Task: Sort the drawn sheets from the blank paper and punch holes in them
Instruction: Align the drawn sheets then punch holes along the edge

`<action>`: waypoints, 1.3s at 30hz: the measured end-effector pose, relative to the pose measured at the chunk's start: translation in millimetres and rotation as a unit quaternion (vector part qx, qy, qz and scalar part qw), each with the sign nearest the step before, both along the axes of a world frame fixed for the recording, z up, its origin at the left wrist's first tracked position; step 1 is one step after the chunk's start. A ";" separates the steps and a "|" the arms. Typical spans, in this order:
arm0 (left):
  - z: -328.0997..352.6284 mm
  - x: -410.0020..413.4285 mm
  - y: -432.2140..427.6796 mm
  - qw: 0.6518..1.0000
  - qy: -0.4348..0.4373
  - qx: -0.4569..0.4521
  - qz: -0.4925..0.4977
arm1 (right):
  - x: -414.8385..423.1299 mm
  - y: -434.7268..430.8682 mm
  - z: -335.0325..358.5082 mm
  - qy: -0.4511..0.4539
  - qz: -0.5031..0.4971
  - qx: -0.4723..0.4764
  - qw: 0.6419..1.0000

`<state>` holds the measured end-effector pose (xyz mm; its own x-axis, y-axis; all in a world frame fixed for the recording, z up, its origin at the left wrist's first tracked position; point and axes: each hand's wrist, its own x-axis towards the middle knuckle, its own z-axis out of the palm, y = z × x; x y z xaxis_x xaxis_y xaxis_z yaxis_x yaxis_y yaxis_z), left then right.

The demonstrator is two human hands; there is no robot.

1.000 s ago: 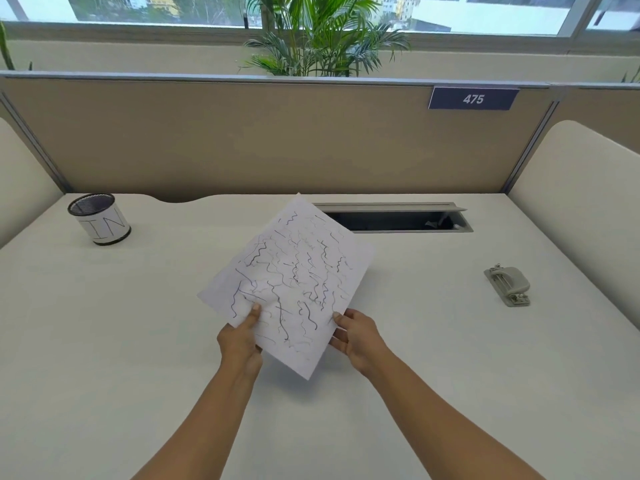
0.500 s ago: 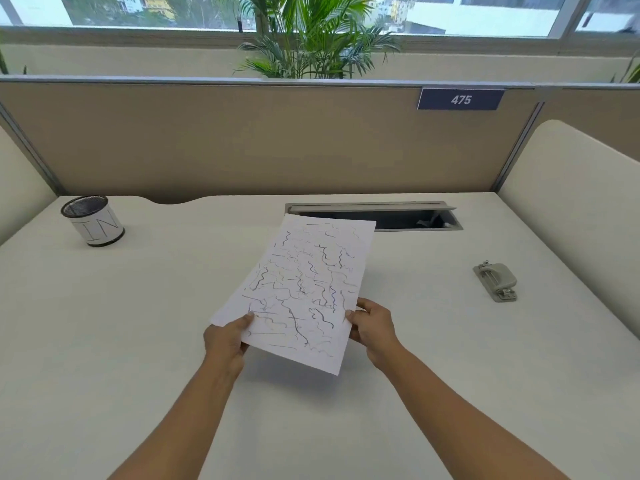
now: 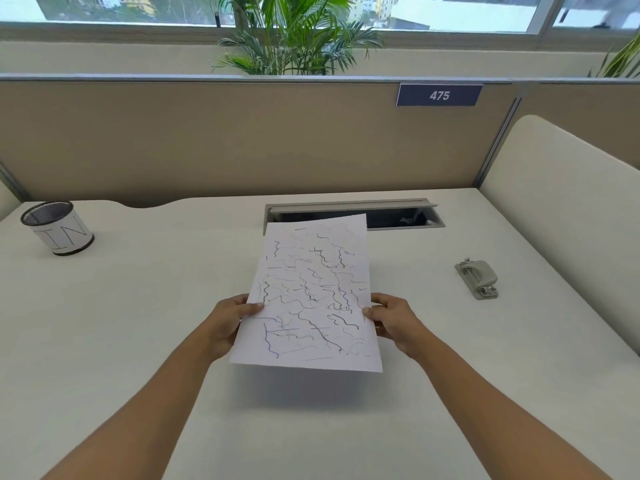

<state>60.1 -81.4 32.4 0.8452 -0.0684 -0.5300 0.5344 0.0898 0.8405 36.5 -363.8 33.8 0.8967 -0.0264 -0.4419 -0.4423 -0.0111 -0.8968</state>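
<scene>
A white sheet covered in dark squiggly pen lines, the drawn sheet (image 3: 310, 292), is held above the middle of the desk, long side pointing away from me. My left hand (image 3: 230, 320) grips its left edge and my right hand (image 3: 393, 318) grips its right edge, thumbs on top. Whether more sheets lie under the top one cannot be told. A grey hole punch (image 3: 478, 278) lies on the desk to the right, well apart from both hands. No blank paper is in view.
The pale desk (image 3: 138, 323) is fenced by beige partitions at the back and a padded side panel (image 3: 561, 216) on the right. An open cable tray slot (image 3: 398, 216) sits behind the sheet. A mesh pen cup (image 3: 57, 227) marked "IN" stands at the far left.
The sheet has turned clockwise from a diagonal tilt to nearly straight in front of me. Both hands shifted from its near corner to its left and right edges.
</scene>
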 end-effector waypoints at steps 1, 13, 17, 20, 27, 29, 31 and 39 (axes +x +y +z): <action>0.8 2.2 -3.6 1.000 -0.001 -0.009 0.001 | 1.3 -2.3 -0.4 0.000 0.006 0.000 1.000; -6.7 12.8 -27.1 0.999 -0.029 0.012 0.036 | 15.1 -7.5 -13.4 0.010 0.037 -0.019 0.999; -8.6 15.9 -32.0 0.997 -0.056 0.031 0.034 | 18.6 -14.9 -19.4 0.022 0.041 -0.018 0.999; -11.0 19.6 -36.5 0.996 -0.067 0.029 0.045 | 23.2 -25.4 -23.9 0.025 0.019 -0.031 0.999; -17.7 30.7 -49.7 0.995 -0.068 0.020 0.068 | 43.2 -85.9 -31.5 -0.053 -0.145 -0.241 0.958; -19.9 32.8 -54.2 0.995 -0.061 0.019 0.072 | 47.3 -108.5 -30.4 -0.084 -0.186 -0.330 0.922; -22.0 35.6 -58.9 0.996 -0.054 0.020 0.075 | 52.2 -128.3 -28.0 -0.110 -0.227 -0.380 0.890; -32.4 45.4 -70.1 0.996 -0.043 0.009 0.071 | 72.6 -179.1 -28.2 -0.044 -0.293 -0.432 0.852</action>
